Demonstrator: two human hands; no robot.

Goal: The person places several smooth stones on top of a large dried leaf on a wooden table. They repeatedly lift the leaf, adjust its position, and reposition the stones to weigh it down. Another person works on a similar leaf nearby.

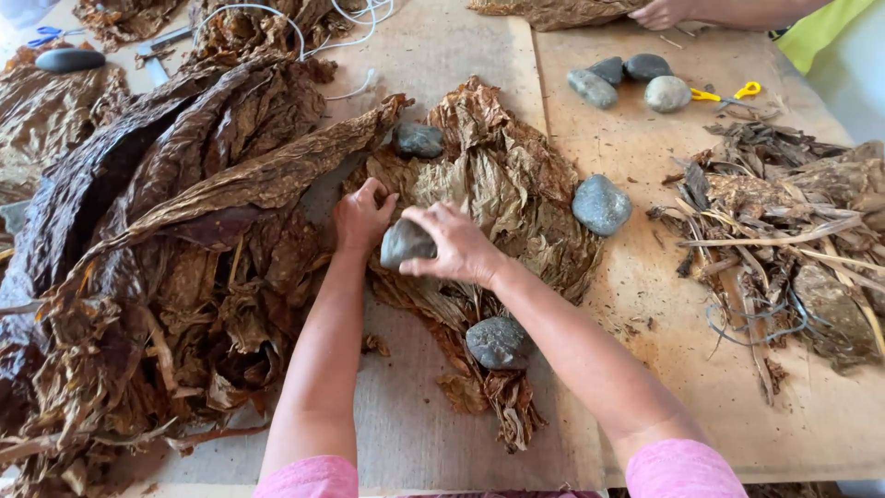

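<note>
A flattened stack of dry brown leaves (502,184) lies in the middle of the wooden table (636,304). My right hand (456,244) grips a grey stone (404,243) just over the stack's left side. My left hand (361,218) rests with curled fingers on the leaves beside that stone, touching it. Three more grey stones weigh the stack down: one at the top (420,140), one at the right edge (601,205), one near the bottom (498,342).
A big heap of dark leaves (166,249) fills the left. Stems and scraps (793,240) pile up on the right. Three stones (627,81) and yellow-handled scissors (728,93) lie at the back right, near another person's hand (659,13). White cord (304,28) runs at the back.
</note>
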